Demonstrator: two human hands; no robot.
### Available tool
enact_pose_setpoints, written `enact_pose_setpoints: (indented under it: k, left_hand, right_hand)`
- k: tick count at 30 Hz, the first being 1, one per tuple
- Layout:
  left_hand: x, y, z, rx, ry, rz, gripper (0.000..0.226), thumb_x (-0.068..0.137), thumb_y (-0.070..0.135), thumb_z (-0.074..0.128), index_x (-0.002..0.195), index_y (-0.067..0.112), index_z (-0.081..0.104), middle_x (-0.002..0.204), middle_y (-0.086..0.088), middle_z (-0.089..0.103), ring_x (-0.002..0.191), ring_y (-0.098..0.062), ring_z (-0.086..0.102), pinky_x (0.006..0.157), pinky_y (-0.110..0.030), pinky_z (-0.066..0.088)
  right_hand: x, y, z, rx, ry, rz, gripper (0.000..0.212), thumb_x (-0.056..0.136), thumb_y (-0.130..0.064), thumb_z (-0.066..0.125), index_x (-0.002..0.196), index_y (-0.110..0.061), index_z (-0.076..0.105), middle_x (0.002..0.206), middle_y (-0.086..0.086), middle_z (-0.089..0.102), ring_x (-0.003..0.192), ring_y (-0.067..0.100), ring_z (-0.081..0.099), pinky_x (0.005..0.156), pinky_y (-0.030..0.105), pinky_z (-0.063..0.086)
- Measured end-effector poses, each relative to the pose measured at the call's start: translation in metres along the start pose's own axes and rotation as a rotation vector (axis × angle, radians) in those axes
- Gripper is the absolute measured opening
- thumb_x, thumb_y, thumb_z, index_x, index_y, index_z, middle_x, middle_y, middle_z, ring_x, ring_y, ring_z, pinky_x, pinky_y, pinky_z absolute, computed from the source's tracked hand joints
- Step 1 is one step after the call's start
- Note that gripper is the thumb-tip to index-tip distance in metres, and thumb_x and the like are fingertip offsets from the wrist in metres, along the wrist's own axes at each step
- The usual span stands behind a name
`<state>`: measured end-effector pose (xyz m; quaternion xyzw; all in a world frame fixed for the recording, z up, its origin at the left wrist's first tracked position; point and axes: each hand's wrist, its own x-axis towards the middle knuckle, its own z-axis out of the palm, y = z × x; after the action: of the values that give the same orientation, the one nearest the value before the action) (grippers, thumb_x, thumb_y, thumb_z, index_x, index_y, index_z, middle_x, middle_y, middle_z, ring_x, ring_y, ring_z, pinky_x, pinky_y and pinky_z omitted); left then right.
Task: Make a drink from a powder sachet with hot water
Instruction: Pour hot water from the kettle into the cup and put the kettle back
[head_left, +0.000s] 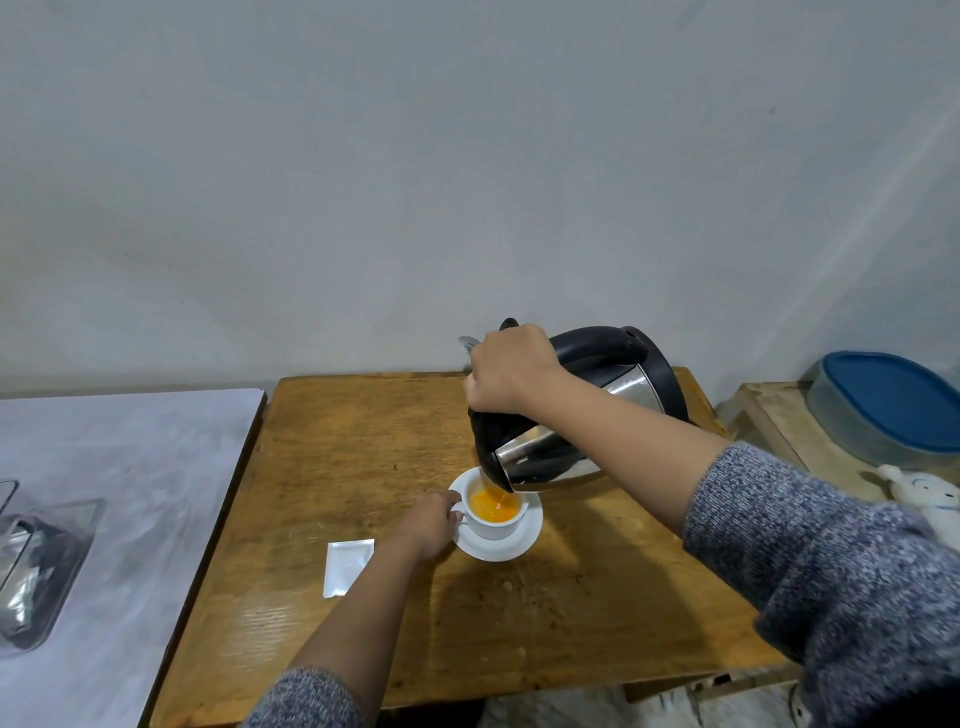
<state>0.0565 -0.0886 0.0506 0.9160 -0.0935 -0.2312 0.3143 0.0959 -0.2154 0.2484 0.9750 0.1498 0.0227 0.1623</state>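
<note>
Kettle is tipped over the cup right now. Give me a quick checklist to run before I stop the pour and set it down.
1. Spout over cup: ok, stream lands in the orange liquid.
2. Right hand grip on kettle handle: ok.
3. Left hand steadying the cup at its handle: ok.
4. Cup seated on saucer: ok.
5. Fill level: ok, liquid sits below the rim.
6. Landing spot on table for kettle: ok; sachet lies left of the saucer, no base visible.

Right hand (511, 371) tipping kettle (561, 447) over cup (493, 512), left hand (431, 522) steadying
</note>
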Motion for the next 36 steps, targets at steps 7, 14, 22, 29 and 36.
enact_pose_setpoints:
  k: [7, 14, 22, 29, 36]
  left_hand:
    - [-0.001, 0.000, 0.000, -0.019, -0.009, -0.014, 0.031, 0.094, 0.015, 0.044, 0.122, 0.012, 0.055, 0.126, -0.014, 0.058, 0.111, -0.029, 0.055, 0.090, -0.033, 0.042]
    - [-0.004, 0.001, -0.002, -0.016, -0.010, -0.003, 0.030, 0.093, 0.015, 0.044, 0.120, 0.011, 0.056, 0.124, -0.015, 0.059, 0.109, -0.030, 0.055, 0.089, -0.035, 0.044]
    - [-0.006, 0.004, -0.002, -0.016, 0.001, -0.012, 0.032, 0.094, 0.016, 0.044, 0.124, 0.012, 0.054, 0.127, -0.014, 0.059, 0.111, -0.029, 0.056, 0.090, -0.034, 0.044]
    - [-0.008, 0.007, 0.000, -0.041, 0.030, -0.017, 0.031, 0.094, 0.015, 0.044, 0.123, 0.010, 0.055, 0.126, -0.013, 0.059, 0.110, -0.028, 0.056, 0.091, -0.032, 0.043]
    - [-0.011, 0.011, 0.008, -0.125, 0.104, -0.052, 0.032, 0.094, 0.013, 0.044, 0.124, 0.009, 0.053, 0.126, -0.016, 0.057, 0.112, -0.030, 0.053, 0.093, -0.036, 0.042]
  right_hand:
    - [-0.003, 0.000, -0.003, -0.002, -0.010, -0.018, 0.027, 0.088, -0.026, 0.037, 0.087, -0.010, 0.059, 0.058, -0.001, 0.039, 0.049, 0.015, 0.036, 0.047, 0.025, 0.022]
    - [-0.003, -0.001, -0.003, 0.000, -0.009, -0.026, 0.034, 0.088, -0.026, 0.037, 0.102, -0.009, 0.063, 0.058, -0.001, 0.037, 0.049, 0.015, 0.035, 0.047, 0.025, 0.021]
    - [-0.004, 0.001, -0.005, 0.039, 0.009, -0.008, 0.023, 0.088, -0.025, 0.038, 0.075, -0.010, 0.049, 0.057, -0.001, 0.037, 0.049, 0.015, 0.035, 0.048, 0.024, 0.024]
    - [-0.011, 0.019, 0.001, 0.172, 0.054, 0.070, 0.032, 0.090, -0.031, 0.039, 0.066, -0.012, 0.046, 0.064, 0.000, 0.045, 0.062, 0.021, 0.046, 0.052, 0.025, 0.028]
    - [-0.046, 0.084, 0.017, 0.516, 0.021, 0.491, 0.030, 0.085, -0.033, 0.041, 0.069, -0.010, 0.049, 0.073, 0.004, 0.051, 0.075, 0.029, 0.051, 0.065, 0.030, 0.034]
